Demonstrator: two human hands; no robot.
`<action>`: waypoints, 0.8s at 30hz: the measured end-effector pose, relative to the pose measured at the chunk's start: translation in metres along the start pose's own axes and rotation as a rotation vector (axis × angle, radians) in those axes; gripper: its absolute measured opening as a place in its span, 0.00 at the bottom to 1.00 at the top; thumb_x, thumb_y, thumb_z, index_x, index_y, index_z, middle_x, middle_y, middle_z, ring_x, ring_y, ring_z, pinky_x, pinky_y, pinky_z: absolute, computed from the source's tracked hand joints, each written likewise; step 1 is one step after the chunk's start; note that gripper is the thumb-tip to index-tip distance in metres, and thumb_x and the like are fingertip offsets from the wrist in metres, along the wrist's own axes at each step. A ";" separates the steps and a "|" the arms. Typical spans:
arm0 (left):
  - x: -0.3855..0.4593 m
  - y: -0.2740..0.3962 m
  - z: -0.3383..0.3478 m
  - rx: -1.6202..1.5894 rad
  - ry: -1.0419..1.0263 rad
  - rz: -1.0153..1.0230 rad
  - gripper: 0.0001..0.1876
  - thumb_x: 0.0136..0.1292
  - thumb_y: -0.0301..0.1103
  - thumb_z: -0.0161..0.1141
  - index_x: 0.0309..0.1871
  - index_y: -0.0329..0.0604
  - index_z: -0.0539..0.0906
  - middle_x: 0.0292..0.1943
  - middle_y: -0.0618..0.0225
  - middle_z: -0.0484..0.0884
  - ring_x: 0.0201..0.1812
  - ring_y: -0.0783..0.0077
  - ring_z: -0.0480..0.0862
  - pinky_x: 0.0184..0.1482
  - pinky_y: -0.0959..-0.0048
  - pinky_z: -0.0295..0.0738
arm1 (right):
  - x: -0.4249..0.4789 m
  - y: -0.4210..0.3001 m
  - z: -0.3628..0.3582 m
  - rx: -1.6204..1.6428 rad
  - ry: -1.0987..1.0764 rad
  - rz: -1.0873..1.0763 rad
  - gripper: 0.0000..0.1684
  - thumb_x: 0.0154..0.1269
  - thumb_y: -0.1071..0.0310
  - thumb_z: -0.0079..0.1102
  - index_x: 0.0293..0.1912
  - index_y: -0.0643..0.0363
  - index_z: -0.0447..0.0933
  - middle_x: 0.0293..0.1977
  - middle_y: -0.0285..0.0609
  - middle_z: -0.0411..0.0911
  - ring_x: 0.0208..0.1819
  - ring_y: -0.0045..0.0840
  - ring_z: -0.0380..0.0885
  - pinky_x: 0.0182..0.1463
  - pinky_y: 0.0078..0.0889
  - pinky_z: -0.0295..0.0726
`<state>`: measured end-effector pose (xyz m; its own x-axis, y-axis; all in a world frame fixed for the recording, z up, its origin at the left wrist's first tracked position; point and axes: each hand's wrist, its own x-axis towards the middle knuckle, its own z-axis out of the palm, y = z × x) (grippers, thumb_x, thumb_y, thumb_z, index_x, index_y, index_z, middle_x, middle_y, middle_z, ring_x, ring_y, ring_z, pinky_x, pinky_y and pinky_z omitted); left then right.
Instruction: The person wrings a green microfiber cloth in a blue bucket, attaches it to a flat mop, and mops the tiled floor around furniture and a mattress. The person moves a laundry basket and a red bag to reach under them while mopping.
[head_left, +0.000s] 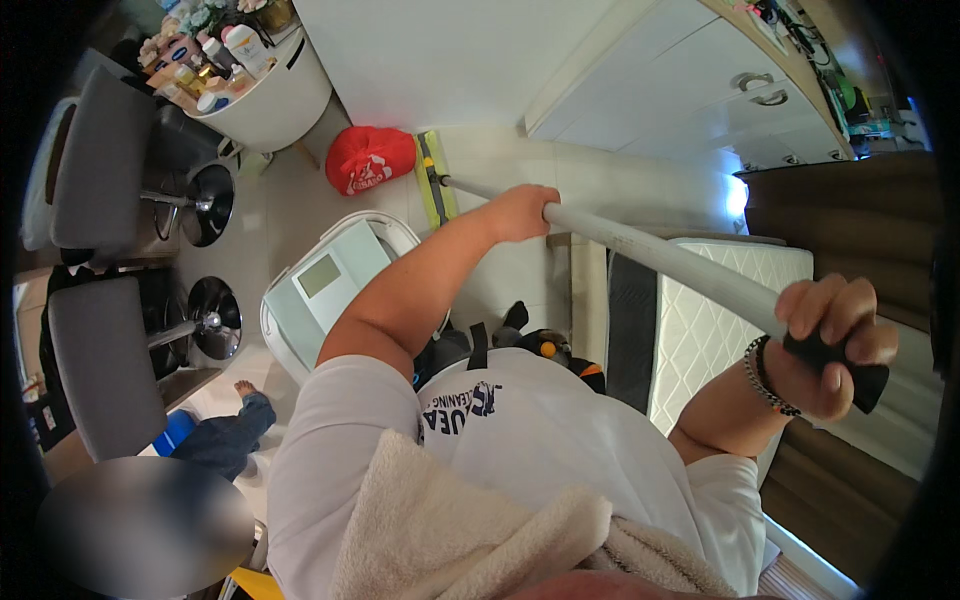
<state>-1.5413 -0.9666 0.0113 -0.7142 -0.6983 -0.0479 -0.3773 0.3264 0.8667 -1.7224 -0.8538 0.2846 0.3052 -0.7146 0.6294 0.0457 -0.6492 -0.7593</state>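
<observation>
A flat mop lies across the view, its long grey pole (660, 259) running from the upper middle down to the right. My left hand (529, 214) is closed around the middle of the pole. Around the black grip at the pole's near end is my right hand (836, 345), with a chain bracelet and a dark band at its wrist. At the far end, the mop head with a yellow-green pad (446, 176) rests on the tiled floor. A red cloth item (367, 159), bearing white print, touches or nearly touches the head; whether it is a cap or a bag, I cannot tell.
Left of my left arm stands a white tub (268, 326) with a pale green panelled object (352, 259). Bar stools (109, 367) line the left side, near another person's jeans-clad leg (229, 435). White cabinets (675, 90) stand upper right, a quilted mattress (727, 300) at right.
</observation>
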 end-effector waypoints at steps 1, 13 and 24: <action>-0.003 0.005 0.001 -0.010 0.016 0.023 0.15 0.40 0.28 0.56 0.36 0.40 0.74 0.31 0.54 0.75 0.39 0.54 0.74 0.43 0.66 0.68 | 0.002 -0.007 -0.003 0.027 -0.043 -0.023 0.14 0.45 0.67 0.55 0.30 0.51 0.59 0.26 0.39 0.60 0.23 0.26 0.67 0.25 0.33 0.72; 0.064 0.043 0.054 -0.066 0.209 0.415 0.08 0.43 0.24 0.57 0.29 0.44 0.72 0.28 0.62 0.75 0.35 0.57 0.74 0.37 0.65 0.68 | 0.003 -0.065 -0.050 -0.018 -0.586 0.166 0.24 0.41 0.62 0.66 0.38 0.51 0.65 0.25 0.37 0.70 0.30 0.29 0.73 0.51 0.47 0.66; 0.165 -0.015 0.112 0.019 0.333 0.310 0.07 0.42 0.26 0.58 0.27 0.45 0.73 0.28 0.63 0.75 0.35 0.58 0.74 0.38 0.65 0.69 | -0.082 0.021 -0.081 -0.143 0.137 0.228 0.19 0.39 0.69 0.66 0.27 0.52 0.62 0.25 0.43 0.67 0.32 0.35 0.73 0.54 0.57 0.61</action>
<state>-1.7198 -1.0154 -0.0658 -0.5676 -0.7316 0.3777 -0.1883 0.5619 0.8055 -1.8237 -0.8296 0.2307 0.1608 -0.8683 0.4693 -0.1463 -0.4912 -0.8586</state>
